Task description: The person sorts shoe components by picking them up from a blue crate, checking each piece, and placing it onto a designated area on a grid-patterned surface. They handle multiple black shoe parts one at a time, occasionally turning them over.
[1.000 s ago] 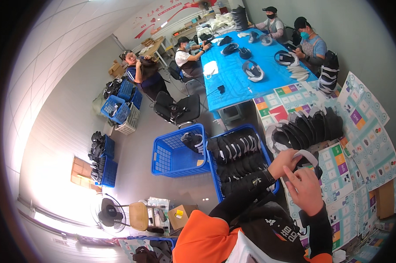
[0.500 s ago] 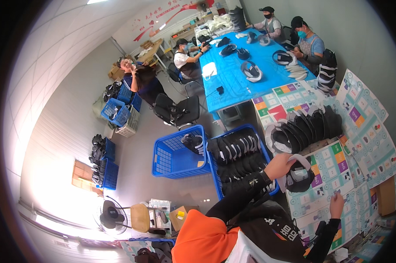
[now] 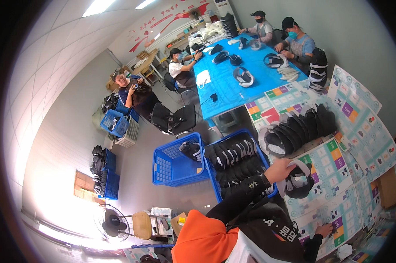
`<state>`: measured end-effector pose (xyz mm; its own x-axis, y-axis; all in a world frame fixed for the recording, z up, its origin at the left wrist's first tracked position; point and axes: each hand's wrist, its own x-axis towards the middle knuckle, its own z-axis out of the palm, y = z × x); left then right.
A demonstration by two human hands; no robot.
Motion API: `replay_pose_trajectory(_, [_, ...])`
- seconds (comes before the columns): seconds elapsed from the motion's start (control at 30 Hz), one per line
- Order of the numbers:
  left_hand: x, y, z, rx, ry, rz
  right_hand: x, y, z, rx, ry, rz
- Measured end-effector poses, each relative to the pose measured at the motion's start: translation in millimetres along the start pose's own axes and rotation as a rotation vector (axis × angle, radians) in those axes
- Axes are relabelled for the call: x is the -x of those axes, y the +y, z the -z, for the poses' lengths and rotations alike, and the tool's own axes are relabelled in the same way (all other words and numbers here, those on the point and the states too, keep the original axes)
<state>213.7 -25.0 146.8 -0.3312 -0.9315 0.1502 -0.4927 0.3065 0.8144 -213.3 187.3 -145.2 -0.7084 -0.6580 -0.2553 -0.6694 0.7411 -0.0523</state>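
My left hand point(image 3: 278, 171) is closed on the grey edge of a curved padded band point(image 3: 299, 180), black and grey, held above the printed sheets on the table at the right. Lower down, my right hand point(image 3: 324, 230) is low over a printed sheet point(image 3: 312, 218), small in view. Its fingers look a little apart, and nothing shows in them. Just beyond my left hand, a row of similar black and grey padded bands point(image 3: 296, 131) stands on the table, packed side by side.
Left of the table are a blue crate point(image 3: 233, 135) packed with black padded pieces and another blue crate point(image 3: 174, 179) holding a few. Beyond stands a long blue-covered table point(image 3: 226, 90) with several people around it. A black chair point(image 3: 175, 117) and a fan point(image 3: 112, 222) are to the left.
My right hand has gone down and slightly left, from raised to low over the sheet. My left hand still holds the padded band. The seated person at far left has lowered a hand from the head.
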Motion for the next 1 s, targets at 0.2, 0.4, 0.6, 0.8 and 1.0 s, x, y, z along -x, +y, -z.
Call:
replay_pose_trajectory(0.2, [-9, 8, -19, -0.013, -0.027, -0.018, -5, 18, -26, 0.149, 0.123, -0.209])
replay_pose_trajectory(0.4, [-7, 10, -24, -0.039, -0.015, -0.043, -7, 24, -17, 0.177, 0.102, -0.244])
replay_pose_trajectory(0.6, [-9, 12, -27, -0.024, -0.041, 0.019, -10, 14, -4, 0.168, 0.036, -0.293])
replay_pose_trajectory(0.8, [-15, 13, -36, -0.016, -0.056, -0.003, -23, 31, -26, 0.188, 0.108, -0.303])
replay_pose_trajectory(1.0, [-19, 14, -37, -0.022, -0.074, 0.011, -26, 42, -43, 0.471, 0.059, -0.248])
